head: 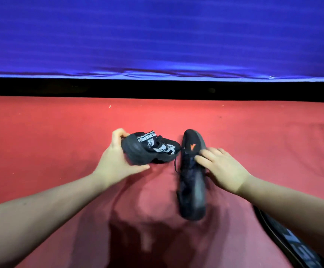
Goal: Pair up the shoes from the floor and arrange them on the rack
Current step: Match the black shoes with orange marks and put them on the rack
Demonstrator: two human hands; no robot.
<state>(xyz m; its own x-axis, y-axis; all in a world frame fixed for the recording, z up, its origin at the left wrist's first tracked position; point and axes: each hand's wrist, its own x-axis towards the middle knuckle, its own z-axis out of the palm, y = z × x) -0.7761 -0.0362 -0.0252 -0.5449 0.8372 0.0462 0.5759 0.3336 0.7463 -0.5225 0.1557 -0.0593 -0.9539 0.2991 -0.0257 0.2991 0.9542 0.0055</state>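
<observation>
A small black shoe with white patterned bands [153, 147] lies on its side on the red floor covering, and my left hand [116, 161] grips it at the heel. To its right a longer black shoe with an orange mark [191, 182] points away from me. It looks blurred. My right hand [221, 167] grips it around the laces and right side. The two shoes nearly touch at the small one's toe. No rack is in view.
The red floor covering [60, 151] stretches to both sides. A black band [157, 89] and a blue cloth wall [157, 35] close off the far side. A black strap with grey lettering [290, 240] lies under my right forearm at the lower right.
</observation>
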